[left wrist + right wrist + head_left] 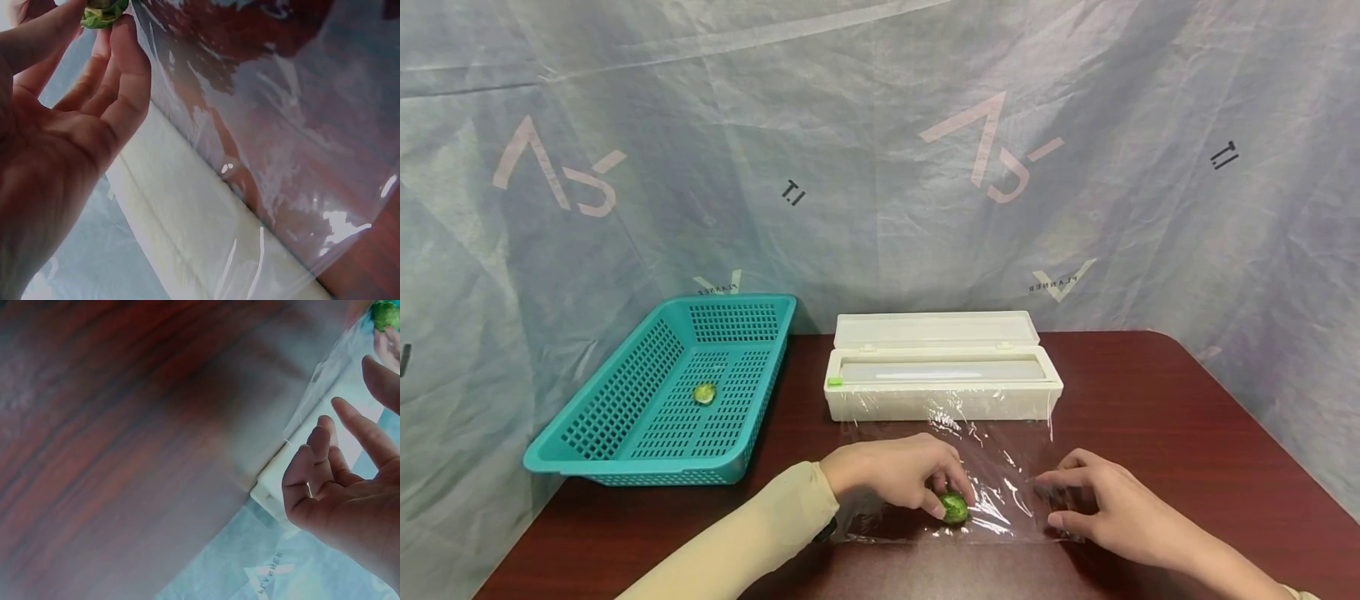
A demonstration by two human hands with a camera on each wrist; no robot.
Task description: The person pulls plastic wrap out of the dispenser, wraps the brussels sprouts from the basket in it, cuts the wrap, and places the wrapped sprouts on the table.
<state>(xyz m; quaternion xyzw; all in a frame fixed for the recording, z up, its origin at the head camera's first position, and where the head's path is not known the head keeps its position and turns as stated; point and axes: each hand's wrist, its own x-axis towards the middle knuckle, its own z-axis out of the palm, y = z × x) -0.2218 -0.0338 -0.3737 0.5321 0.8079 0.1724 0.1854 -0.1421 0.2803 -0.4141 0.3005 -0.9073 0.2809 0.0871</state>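
Between thumb and fingers, my left hand [917, 473] pinches a Brussels sprout [954, 507], small, round and green, over a sheet of clear plastic wrap [1000, 479]. The left wrist view shows its leafy side at the fingertips [128, 40]. From a white dispenser box [943, 404], the wrap stretches toward me across the table, shiny and wrinkled. At the sheet's right edge is my right hand [1112, 504], its thumb and fingers spread apart and gently bent. Nothing lies within that hand [350, 481] in the right wrist view.
A teal perforated basket [748, 417] stands on the left side of the dark red table [1150, 400], with another sprout [704, 393] inside. The dispenser's lid [936, 329] stands raised at the back. Behind the table hangs a grey printed cloth [850, 167].
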